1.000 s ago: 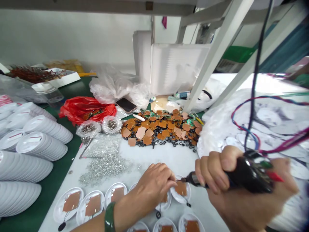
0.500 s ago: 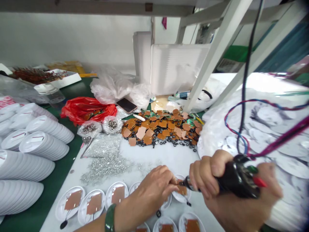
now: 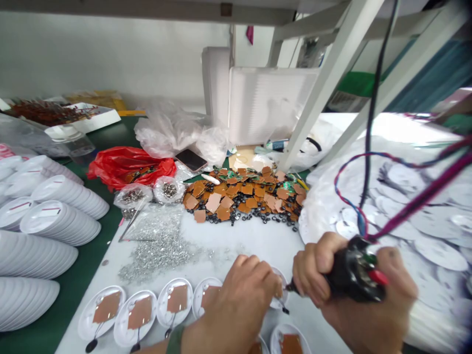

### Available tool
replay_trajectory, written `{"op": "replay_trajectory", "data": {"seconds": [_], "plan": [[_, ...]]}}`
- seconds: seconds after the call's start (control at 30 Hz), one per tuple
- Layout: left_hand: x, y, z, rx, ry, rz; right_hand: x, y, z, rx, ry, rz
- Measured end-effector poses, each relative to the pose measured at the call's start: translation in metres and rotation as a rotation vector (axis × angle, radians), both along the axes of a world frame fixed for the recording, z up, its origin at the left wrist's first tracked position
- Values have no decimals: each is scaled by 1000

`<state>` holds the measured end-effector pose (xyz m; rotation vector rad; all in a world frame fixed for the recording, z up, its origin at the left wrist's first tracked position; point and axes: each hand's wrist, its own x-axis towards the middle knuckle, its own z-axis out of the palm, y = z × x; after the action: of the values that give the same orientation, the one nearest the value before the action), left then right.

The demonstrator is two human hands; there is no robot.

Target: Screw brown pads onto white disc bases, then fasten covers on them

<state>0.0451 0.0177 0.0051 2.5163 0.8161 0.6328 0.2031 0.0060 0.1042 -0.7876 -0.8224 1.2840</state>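
Observation:
My right hand (image 3: 363, 317) is wrapped round a black electric screwdriver (image 3: 342, 275) with a red switch, its tip pointing left. Beside that tip, my left hand (image 3: 243, 292) reaches over a small white round dish (image 3: 280, 276), fingers curled and pressed together; whatever they pinch is hidden. Most of this dish is covered by the hand. To the left lie several more such dishes, each bearing a brown circuit board (image 3: 106, 307) with a black disc on wires. Another dish with a brown board (image 3: 291, 342) sits below my hands.
Small silver screws (image 3: 158, 250) are scattered on the white board, with tweezers (image 3: 131, 223) nearby. Behind is a heap of brown boards and black discs (image 3: 243, 194). Stacked white dishes (image 3: 61, 223) stand left; a plastic bag of white discs (image 3: 435, 221) lies right. Cables (image 3: 370, 123) hang above.
My left hand has moved right, covering more of the dish near the screwdriver tip. The screwdriver's rear has swung slightly left with my right hand. The whole view has shifted a little.

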Motion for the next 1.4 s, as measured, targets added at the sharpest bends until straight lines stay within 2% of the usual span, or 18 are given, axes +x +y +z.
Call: {"op": "replay_trajectory", "data": {"seconds": [0.07,0.2,0.33,0.57,0.73,0.9,1.03,1.17,1.27,1.4], "plan": [[4,-1,-5,136,67,-2,4,2,-5,5,-40,-31],[2,-2,-31,393,129,-67,8,8,-19,7,-59,-31],[-4,-1,-42,506,164,-113,7,12,-30,22,-43,-27],[-2,-5,-33,462,198,-60,5,11,-35,20,-65,-11],[-2,-6,-26,459,141,-34,5,10,-41,17,-50,-10],[-1,-6,-28,460,122,-35,4,14,-47,-18,-45,88],[-2,-7,-29,450,162,-55,3,14,-32,17,-58,88],[-3,-5,-30,416,217,-87,-8,23,-18,144,13,-55],[-5,-3,-31,368,158,-103,-24,39,-28,160,51,-139],[-15,-5,-24,186,81,-97,-34,51,-48,108,33,-118]]}}
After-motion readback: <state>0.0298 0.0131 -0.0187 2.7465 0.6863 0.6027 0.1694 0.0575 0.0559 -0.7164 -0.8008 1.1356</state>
